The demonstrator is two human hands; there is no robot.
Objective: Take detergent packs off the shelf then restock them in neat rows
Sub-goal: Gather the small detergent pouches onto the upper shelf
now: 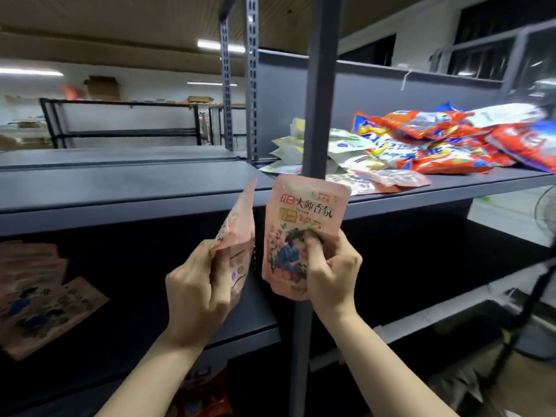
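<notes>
A dark grey metal shelf unit fills the view, its upright post rising in the centre. On the upper shelf to the right lies a loose heap of orange and blue detergent packs beside pale green ones. Pink packs lie overlapping on the lower shelf at left. The right hand grips an upright pink pack facing the camera, fingers curled round it. The left hand holds another pink pack, edge-on, just beside it.
</notes>
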